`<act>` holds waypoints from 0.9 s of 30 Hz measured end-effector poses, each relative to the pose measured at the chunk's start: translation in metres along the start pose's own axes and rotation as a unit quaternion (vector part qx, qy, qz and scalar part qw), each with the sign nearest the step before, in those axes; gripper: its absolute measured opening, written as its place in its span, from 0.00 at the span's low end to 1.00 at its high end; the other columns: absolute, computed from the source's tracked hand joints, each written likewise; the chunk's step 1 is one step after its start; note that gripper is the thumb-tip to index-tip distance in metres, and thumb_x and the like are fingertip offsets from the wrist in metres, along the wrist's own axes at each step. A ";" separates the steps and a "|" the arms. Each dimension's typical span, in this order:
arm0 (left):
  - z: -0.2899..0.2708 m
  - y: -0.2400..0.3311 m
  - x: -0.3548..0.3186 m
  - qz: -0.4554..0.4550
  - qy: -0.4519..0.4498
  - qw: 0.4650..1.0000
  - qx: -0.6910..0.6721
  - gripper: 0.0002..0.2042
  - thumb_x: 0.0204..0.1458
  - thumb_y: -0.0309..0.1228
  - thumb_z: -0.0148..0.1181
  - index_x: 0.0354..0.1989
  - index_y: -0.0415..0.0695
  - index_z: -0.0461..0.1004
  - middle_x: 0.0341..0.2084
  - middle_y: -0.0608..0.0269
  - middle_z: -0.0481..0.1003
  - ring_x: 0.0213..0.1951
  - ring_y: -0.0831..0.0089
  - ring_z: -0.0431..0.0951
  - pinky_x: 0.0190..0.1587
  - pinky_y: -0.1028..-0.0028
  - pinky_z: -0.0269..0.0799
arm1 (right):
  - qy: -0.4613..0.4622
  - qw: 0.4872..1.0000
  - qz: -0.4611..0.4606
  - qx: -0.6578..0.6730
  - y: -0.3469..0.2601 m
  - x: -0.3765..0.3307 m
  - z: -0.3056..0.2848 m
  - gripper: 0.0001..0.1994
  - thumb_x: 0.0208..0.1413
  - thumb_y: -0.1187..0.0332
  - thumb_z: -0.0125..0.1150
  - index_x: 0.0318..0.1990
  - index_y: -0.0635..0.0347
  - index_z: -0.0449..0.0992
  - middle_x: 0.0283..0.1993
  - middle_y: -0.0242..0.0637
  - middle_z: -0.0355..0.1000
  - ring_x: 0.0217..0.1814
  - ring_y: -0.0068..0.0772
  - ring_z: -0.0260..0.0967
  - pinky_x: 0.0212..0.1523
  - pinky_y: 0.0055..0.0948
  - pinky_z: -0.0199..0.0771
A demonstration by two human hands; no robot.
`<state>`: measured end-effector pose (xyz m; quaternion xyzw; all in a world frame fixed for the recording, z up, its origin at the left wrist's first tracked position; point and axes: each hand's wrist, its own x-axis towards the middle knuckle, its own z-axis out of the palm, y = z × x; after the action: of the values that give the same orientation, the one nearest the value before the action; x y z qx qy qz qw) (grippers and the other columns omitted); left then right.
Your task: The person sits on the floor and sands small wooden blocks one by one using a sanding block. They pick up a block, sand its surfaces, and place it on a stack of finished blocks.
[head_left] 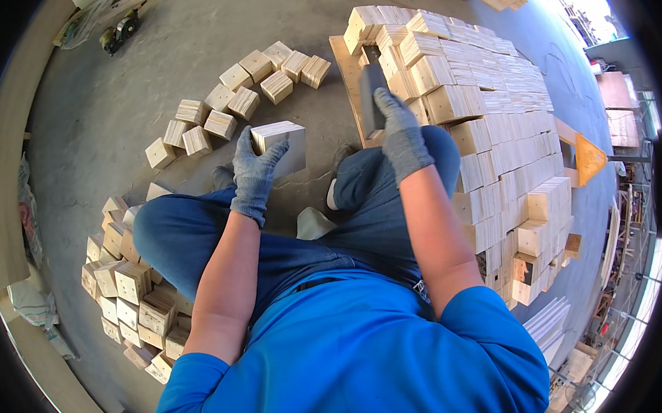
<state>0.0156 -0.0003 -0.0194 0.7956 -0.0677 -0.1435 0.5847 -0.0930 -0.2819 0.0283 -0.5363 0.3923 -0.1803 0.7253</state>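
My left hand, in a grey work glove, grips a pale plywood block above the floor between my knees. The layered edge of the block faces up. In my right hand, gloved the same way, is a dark grey flat block, held upright and slightly blurred. It stands in front of the near edge of a large stack of plywood blocks. The two hands are apart, with the dark block not touching the plywood block. My right fingers wrap around the far side and are partly hidden.
Several loose blocks lie in a curved double row on the concrete floor. A heap of blocks rises beside my left knee. The stack at right rests on a wooden pallet. An orange bracket juts beyond it; a power tool lies far left.
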 end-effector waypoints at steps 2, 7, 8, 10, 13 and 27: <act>-0.005 -0.008 0.000 -0.006 0.002 1.000 -0.021 0.45 0.47 0.36 0.81 0.70 0.28 0.62 0.58 0.44 0.76 0.57 0.61 0.78 0.60 0.68 0.74 | 0.032 0.998 -0.008 -0.062 -0.044 -0.015 -0.003 0.33 0.61 0.50 0.71 0.68 0.57 0.71 0.57 0.38 0.75 0.55 0.36 0.74 0.41 0.44 0.82; 0.000 -0.011 0.003 0.007 -0.025 0.989 -0.147 0.41 0.49 0.33 0.79 0.69 0.28 0.63 0.54 0.51 0.77 0.53 0.66 0.78 0.57 0.70 0.75 | 0.173 0.867 -0.275 -0.378 -0.058 0.029 -0.106 0.33 0.61 0.53 0.71 0.66 0.68 0.72 0.57 0.49 0.78 0.57 0.44 0.77 0.57 0.36 0.76; 0.000 -0.004 0.001 -0.001 -0.031 0.986 -0.163 0.40 0.49 0.32 0.79 0.69 0.29 0.64 0.54 0.52 0.77 0.52 0.68 0.78 0.56 0.71 0.75 | 0.208 0.811 -0.308 -0.451 -0.059 0.033 -0.125 0.33 0.61 0.53 0.71 0.66 0.69 0.72 0.58 0.53 0.77 0.58 0.47 0.77 0.58 0.39 0.75; -0.003 -0.003 -0.002 -0.017 -0.039 0.984 -0.172 0.39 0.50 0.32 0.78 0.68 0.30 0.65 0.52 0.54 0.77 0.50 0.70 0.78 0.54 0.73 0.75 | 0.216 0.780 -0.305 -0.503 -0.062 0.037 -0.151 0.34 0.59 0.50 0.70 0.66 0.65 0.72 0.59 0.56 0.76 0.59 0.55 0.75 0.59 0.45 0.75; -0.001 0.000 0.000 -0.040 -0.061 0.984 -0.160 0.38 0.52 0.30 0.76 0.69 0.31 0.64 0.53 0.55 0.77 0.51 0.71 0.78 0.54 0.73 0.75 | 0.250 0.735 -0.280 -0.565 -0.066 0.037 -0.180 0.36 0.55 0.46 0.70 0.66 0.59 0.73 0.59 0.57 0.75 0.61 0.60 0.73 0.60 0.50 0.74; -0.004 -0.031 0.012 -0.061 -0.085 0.967 -0.230 0.27 0.57 0.28 0.71 0.64 0.34 0.71 0.52 0.57 0.78 0.49 0.71 0.79 0.54 0.72 0.75 | 0.286 0.689 -0.180 -0.641 -0.055 0.030 -0.186 0.40 0.53 0.42 0.67 0.71 0.51 0.69 0.73 0.56 0.64 0.73 0.60 0.64 0.70 0.51 0.65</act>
<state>0.0269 0.0098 -0.0493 0.6269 -0.0332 -0.2579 0.7344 -0.2075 -0.4409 0.0452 -0.8538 0.4963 -0.1568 0.0116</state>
